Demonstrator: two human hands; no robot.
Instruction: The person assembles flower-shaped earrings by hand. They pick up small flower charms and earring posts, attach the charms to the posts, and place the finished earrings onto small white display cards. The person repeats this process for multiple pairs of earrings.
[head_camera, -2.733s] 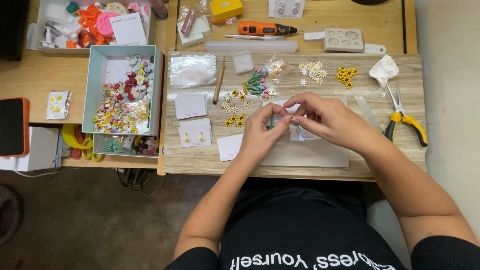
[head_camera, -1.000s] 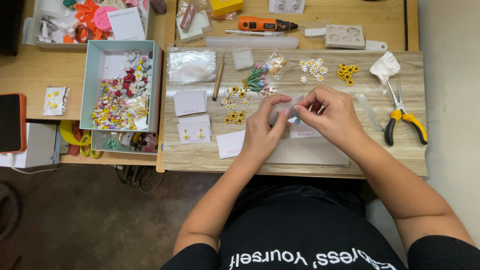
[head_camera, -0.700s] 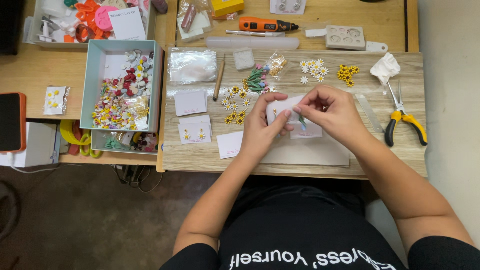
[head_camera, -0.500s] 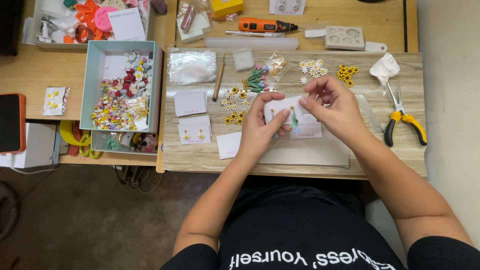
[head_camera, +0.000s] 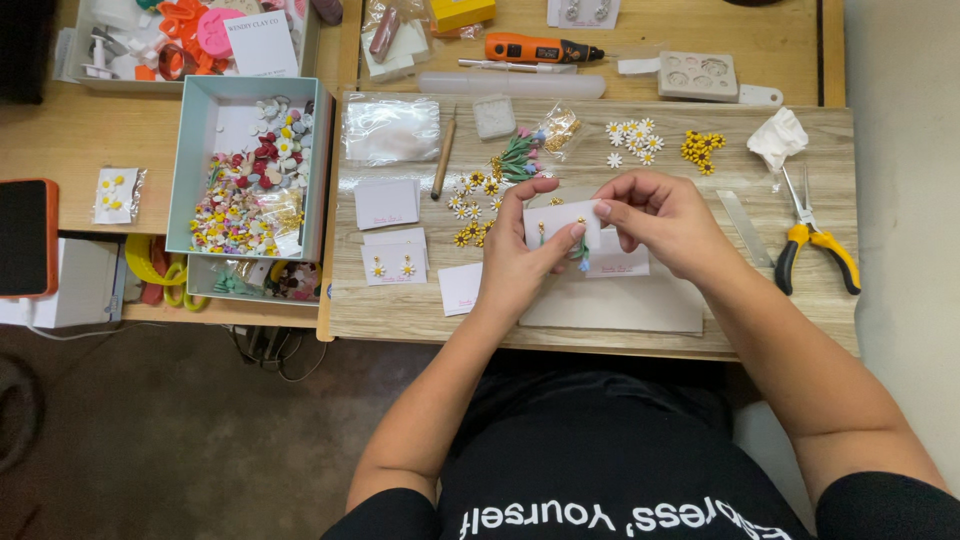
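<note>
Left hand (head_camera: 520, 255): fingers curled, thumb and fingertips pinching the small white card (head_camera: 560, 222) from its left edge. Right hand (head_camera: 665, 220): fingertips closed on the card's right end. Change: a second ago the card sat low between the hands; now it is raised and turned face-up, so a small flower earring (head_camera: 582, 252) hangs at its lower edge – mounting appears under way. Card: pale, rectangular, held just above the blank sheets (head_camera: 620, 300). At 10 o'clock, loose daisy pieces (head_camera: 470, 195); at 3 o'clock, yellow-handled pliers (head_camera: 815, 240); at 9 o'clock, tray of flower pieces (head_camera: 250, 180)
</note>
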